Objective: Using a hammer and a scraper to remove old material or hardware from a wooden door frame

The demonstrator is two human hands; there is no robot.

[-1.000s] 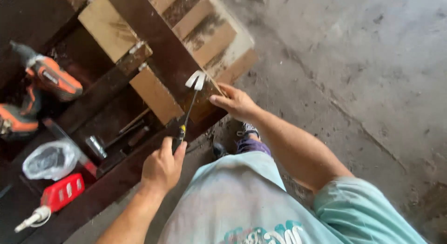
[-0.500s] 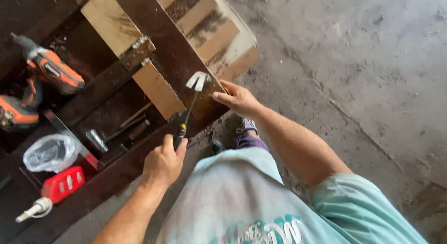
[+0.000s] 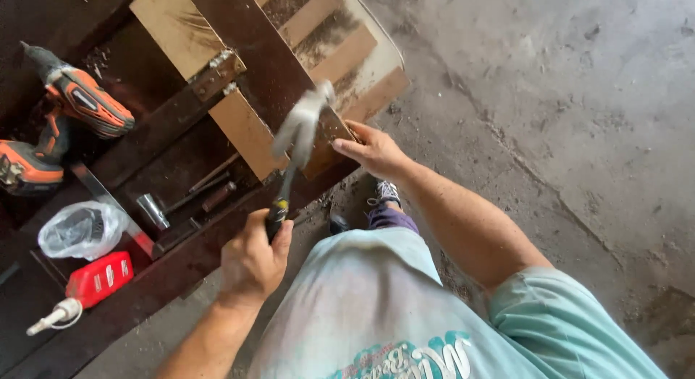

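Hammer (image 3: 298, 136), head motion-blurred over the dark brown board (image 3: 260, 68), is gripped at the handle end by the left hand (image 3: 252, 262), fingers wrapped tight; right hand (image 3: 373, 151) pinches something small at the board edge, fingers together, too small to identify. Risk, judged: those fingers sit just beside the hammer head, so a glancing blow could land on them or skid off the board. Containers: clear plastic bag (image 3: 76, 230), dark contents unclear; red bottle (image 3: 98, 279) with white nozzle, contents hidden.
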